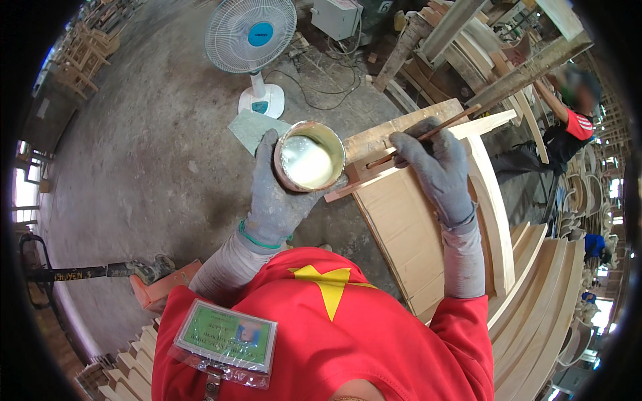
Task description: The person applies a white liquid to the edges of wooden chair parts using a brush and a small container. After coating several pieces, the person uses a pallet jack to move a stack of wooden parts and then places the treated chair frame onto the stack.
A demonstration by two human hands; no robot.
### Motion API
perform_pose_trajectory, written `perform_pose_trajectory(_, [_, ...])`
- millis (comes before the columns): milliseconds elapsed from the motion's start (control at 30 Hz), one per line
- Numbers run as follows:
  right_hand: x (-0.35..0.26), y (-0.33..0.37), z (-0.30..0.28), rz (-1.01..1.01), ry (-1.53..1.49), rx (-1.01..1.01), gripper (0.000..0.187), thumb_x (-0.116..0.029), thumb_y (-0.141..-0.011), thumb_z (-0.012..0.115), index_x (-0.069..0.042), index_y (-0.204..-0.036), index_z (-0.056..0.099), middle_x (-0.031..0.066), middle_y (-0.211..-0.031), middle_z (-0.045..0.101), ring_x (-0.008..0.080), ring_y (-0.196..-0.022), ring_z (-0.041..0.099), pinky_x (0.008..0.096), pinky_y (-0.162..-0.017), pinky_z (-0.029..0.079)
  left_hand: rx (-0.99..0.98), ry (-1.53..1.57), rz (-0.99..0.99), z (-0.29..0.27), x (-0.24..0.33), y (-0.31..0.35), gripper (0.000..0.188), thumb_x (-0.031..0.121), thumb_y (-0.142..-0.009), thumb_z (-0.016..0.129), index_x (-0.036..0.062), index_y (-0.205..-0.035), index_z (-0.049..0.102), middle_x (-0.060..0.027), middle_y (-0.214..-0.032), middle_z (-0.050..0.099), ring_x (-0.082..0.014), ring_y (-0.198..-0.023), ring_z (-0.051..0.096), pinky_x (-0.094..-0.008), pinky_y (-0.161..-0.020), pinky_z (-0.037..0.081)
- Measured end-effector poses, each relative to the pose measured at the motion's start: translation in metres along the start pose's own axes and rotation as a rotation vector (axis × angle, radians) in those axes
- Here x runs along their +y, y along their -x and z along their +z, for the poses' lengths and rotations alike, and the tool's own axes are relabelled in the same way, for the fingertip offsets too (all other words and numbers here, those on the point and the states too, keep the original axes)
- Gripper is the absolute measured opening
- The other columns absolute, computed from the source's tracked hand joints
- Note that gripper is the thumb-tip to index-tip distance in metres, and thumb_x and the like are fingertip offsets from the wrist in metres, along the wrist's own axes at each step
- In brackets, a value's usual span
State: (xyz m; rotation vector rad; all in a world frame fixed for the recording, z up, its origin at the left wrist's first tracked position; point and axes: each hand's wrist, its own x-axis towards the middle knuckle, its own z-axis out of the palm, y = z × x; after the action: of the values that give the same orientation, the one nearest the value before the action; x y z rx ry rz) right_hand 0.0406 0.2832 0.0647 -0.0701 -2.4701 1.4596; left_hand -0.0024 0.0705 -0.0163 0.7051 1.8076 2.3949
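Observation:
My left hand (269, 210), in a grey glove with a green band at the wrist, is wrapped round a round tub (340, 142). White, creamy liquid (307, 164) lies inside it. My right hand (443, 174), also gloved in grey, grips a thin brown stick (461, 115) that slants down to the left. The stick's lower end is at a pale wooden rail (491, 123), close to a slot near the rail's left end. Below the rail, a curved wooden piece (491, 207) runs towards me beside a flat plywood panel (408, 227).
A white standing fan (252, 33) is ahead, with a grey flat sheet (257, 130) near its base. Stacked curved wooden parts (542, 294) lie at my right. A pallet jack handle (80, 273) reaches in from the left. Another person (568, 127) works at the far right.

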Motion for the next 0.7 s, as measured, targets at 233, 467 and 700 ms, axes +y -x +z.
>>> perform_pose_trajectory(233, [0.015, -0.011, -0.012, -0.064, 0.207, 0.004, 0.026, -0.025, -0.083, 0.066, 0.001, -0.082, 0.060, 0.0082, -0.059, 0.058, 0.0136, -0.054, 0.056, 0.0281, -0.051, 0.043, 0.008, 0.189, -0.100, 0.004, 0.006, -0.003, 0.066, -0.009, -0.067, 0.073, -0.0013, -0.122, 0.036, -0.0144, -0.119, 0.052, -0.0208, -0.107, 0.056, -0.0324, -0.088, 0.052])
perform_pose_trajectory(467, [0.009, -0.008, -0.006, -0.191, 0.156, -0.250, 0.021, -0.020, -0.082, 0.067, -0.001, -0.087, 0.061, 0.0093, -0.069, 0.060, 0.0176, -0.064, 0.060, 0.0283, -0.059, 0.046, 0.047, 0.151, -0.067, 0.004, 0.004, -0.001, 0.068, -0.006, -0.066, 0.075, -0.0014, -0.121, 0.035, -0.0145, -0.118, 0.053, -0.0218, -0.107, 0.057, -0.0330, -0.086, 0.053])
perform_pose_trajectory(700, [-0.013, -0.008, -0.010, -0.102, 0.490, -0.153, 0.029, -0.030, -0.080, 0.068, -0.004, -0.081, 0.056, 0.0129, -0.065, 0.057, 0.0307, -0.063, 0.058, 0.0384, -0.056, 0.044, -0.042, -0.291, 0.092, -0.010, -0.007, 0.001, 0.069, -0.007, -0.069, 0.073, -0.0011, -0.124, 0.033, -0.0157, -0.122, 0.050, -0.0231, -0.108, 0.056, -0.0332, -0.089, 0.052])
